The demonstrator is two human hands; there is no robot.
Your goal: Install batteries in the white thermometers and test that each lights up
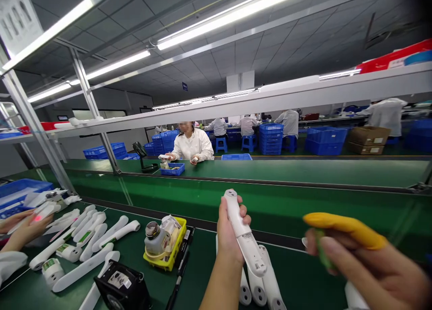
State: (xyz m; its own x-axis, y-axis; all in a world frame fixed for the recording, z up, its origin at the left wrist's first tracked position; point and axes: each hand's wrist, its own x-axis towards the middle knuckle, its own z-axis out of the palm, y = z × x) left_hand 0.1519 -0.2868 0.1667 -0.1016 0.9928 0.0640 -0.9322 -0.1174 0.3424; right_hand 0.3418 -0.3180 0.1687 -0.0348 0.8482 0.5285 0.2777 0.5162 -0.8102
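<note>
My left hand [228,231] is closed round a white handheld thermometer body [243,235], held upright over the green bench. My right hand [364,260] is raised at the lower right, blurred, with a yellow finger cot [344,226] on the index finger. It pinches a small green piece [322,251] that I cannot make out clearly. Three more white thermometer bodies [261,287] lie on the bench just below my left hand.
Several white thermometer bodies [84,238] lie at the left, near another person's hand [29,226]. A yellow tray [168,251] holds a small bottle [154,240]. A black device [121,285] sits at the front. A co-worker in white [192,146] sits across the green conveyor [303,197], beside blue bins [172,169].
</note>
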